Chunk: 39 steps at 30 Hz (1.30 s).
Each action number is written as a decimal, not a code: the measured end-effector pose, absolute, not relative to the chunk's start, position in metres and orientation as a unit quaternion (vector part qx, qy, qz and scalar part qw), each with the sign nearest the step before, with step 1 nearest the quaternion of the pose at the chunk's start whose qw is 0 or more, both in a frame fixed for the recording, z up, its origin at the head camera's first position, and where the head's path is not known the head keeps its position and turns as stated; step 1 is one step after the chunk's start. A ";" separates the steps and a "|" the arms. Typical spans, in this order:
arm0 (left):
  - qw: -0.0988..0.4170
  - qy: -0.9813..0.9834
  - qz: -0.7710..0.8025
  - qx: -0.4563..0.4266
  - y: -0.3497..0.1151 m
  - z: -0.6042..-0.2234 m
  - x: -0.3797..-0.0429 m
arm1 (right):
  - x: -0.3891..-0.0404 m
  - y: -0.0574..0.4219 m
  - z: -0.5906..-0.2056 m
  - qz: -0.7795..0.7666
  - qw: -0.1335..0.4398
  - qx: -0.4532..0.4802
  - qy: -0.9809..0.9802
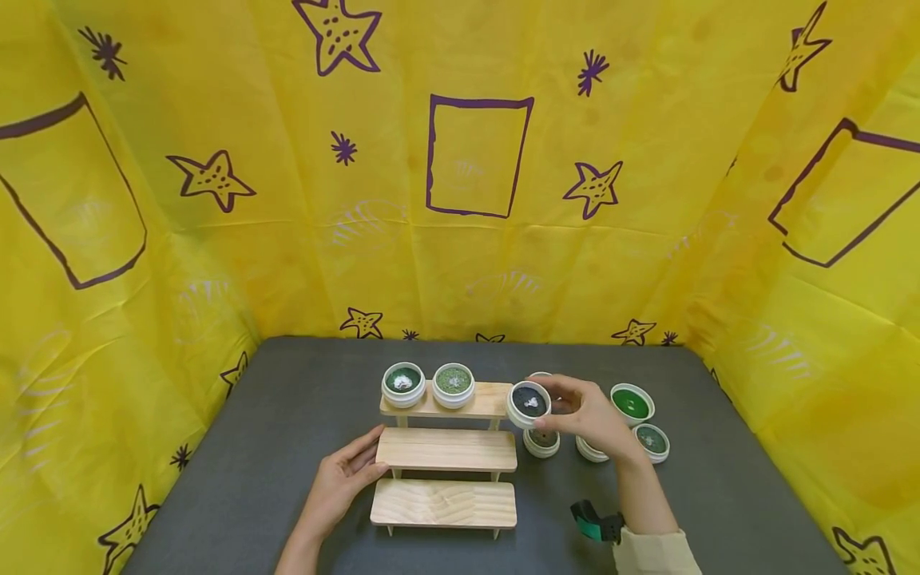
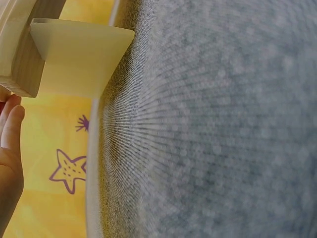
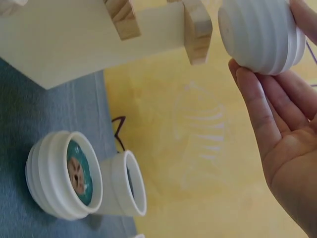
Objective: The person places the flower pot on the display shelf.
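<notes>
My right hand (image 1: 585,415) pinches a small white ribbed pot (image 1: 519,413) with a dark filling and a whitish patch. In the right wrist view this pot (image 3: 260,37) is held up in the air, beside the end of the wooden three-tier stand (image 1: 446,449). Thumb and fingers of my left hand (image 1: 341,479) grip the left end of the stand's middle tier. Two more white pots rest on the top tier: one with dark green filling (image 1: 403,385), one with speckled light green (image 1: 454,386). The middle and bottom tiers are bare.
Right of the stand, several white pots stand on the dark grey table (image 1: 251,447), among them a bright green one (image 1: 632,404), a speckled green one (image 1: 651,443) and a brownish one (image 1: 541,443). Yellow patterned cloth (image 1: 474,263) encloses the table's back and sides.
</notes>
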<state>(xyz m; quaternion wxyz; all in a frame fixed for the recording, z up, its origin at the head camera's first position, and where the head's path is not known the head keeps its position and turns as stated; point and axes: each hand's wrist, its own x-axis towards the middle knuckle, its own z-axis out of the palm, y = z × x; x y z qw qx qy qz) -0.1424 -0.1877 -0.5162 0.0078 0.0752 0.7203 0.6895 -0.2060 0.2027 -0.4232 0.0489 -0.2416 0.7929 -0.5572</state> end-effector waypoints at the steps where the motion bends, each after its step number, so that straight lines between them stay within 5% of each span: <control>1: 0.007 0.720 0.689 0.075 -0.188 -0.516 -0.142 | -0.207 0.201 -0.423 -0.558 0.050 -0.239 0.793; 39: 0.005 0.715 0.693 0.087 -0.188 -0.516 -0.142 | -0.223 0.160 -0.420 -0.566 0.031 -0.179 0.804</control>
